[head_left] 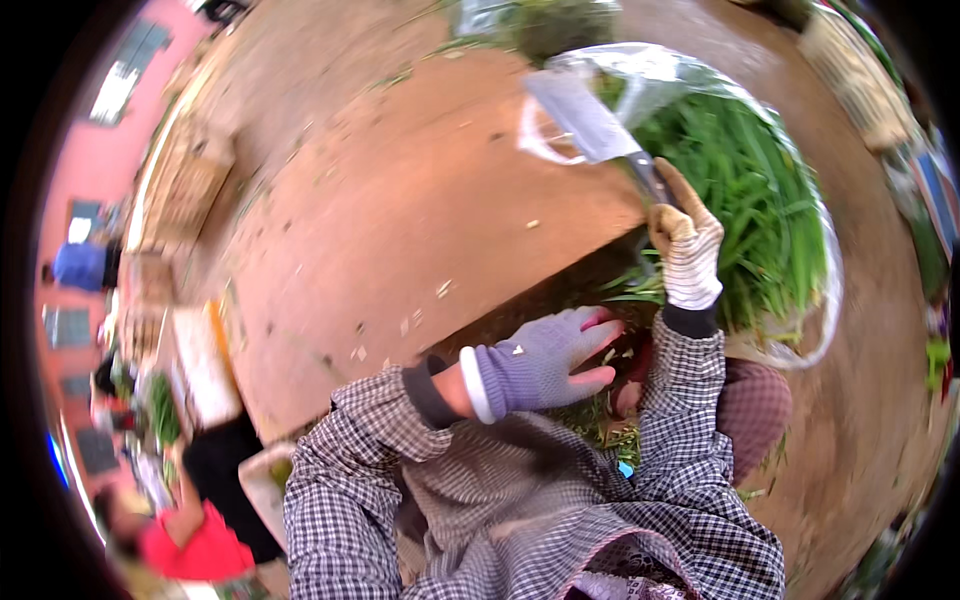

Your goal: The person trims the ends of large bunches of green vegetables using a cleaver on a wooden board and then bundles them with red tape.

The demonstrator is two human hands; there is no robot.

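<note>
My right hand (685,235), in a striped white glove with tan palm, grips the dark handle of a cleaver (585,115). Its broad steel blade lies over the far right corner of a worn brown board (420,200), beside a large clear plastic bag of long green leafy stalks (745,220). My left hand (550,355), in a grey-purple glove with pink fingers, is open below the board's near edge, over cut green bits, with nothing visible in its fingers.
A person in red (195,545) sits at lower left beside greens (160,410); another in blue (80,265) is farther back. Crates (185,180) stand left, a pale container (262,470) near my left arm. A dark green pile (565,30) sits behind the board; sacks (850,80) lie right.
</note>
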